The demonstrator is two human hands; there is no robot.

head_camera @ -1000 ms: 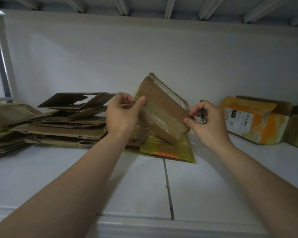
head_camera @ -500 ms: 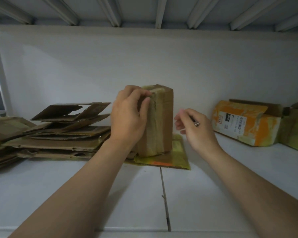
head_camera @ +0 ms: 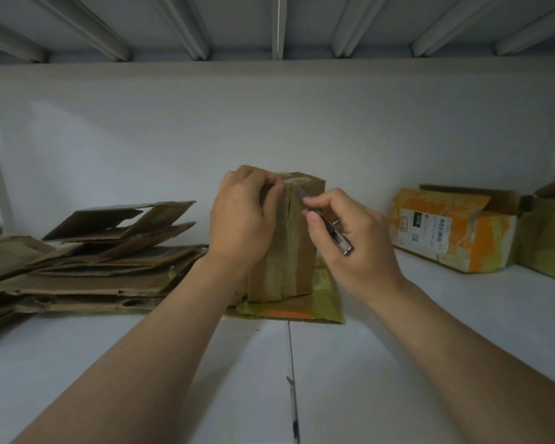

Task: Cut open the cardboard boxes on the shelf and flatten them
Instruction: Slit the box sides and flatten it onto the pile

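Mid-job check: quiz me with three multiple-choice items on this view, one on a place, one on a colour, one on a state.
1. The flattened pile lies where from the upright box?
A) left B) right C) on top
2. The labelled box at the right is mostly:
A) blue B) orange C) black
3. The right hand is:
A) open, idle B) gripping a knife C) curled, holding nothing

Answers:
1 A, the pile is stacked at the left of the view.
2 B, orange covers most of its faces.
3 B, its fingers pinch the knife, tip at the upright box's top.
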